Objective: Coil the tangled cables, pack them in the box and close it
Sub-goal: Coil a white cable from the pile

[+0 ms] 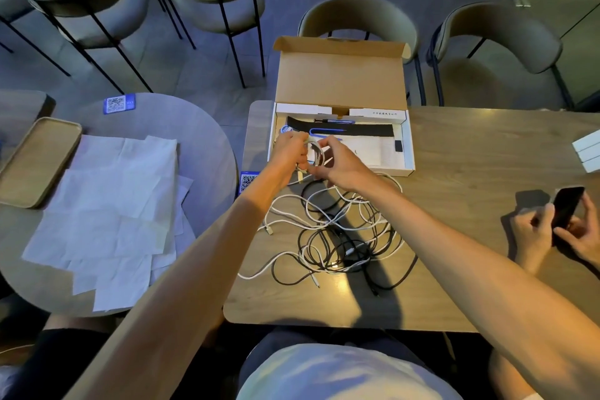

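- The table [454, 146] carries an open box [341, 81], its lid standing up at the far side.
- The tangled cables [337, 237], black and white, lie in a loose pile on the table just in front of the box.
- The left hand [290, 153] has its grip closed around a small white coil [315, 153], at the near left edge of the box.
- The right hand [341, 162] pinches the same coil, fingers narrow.

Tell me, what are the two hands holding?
Both hold one coiled white cable over the box: the left hand grips the coil's left side, the right hand its right.
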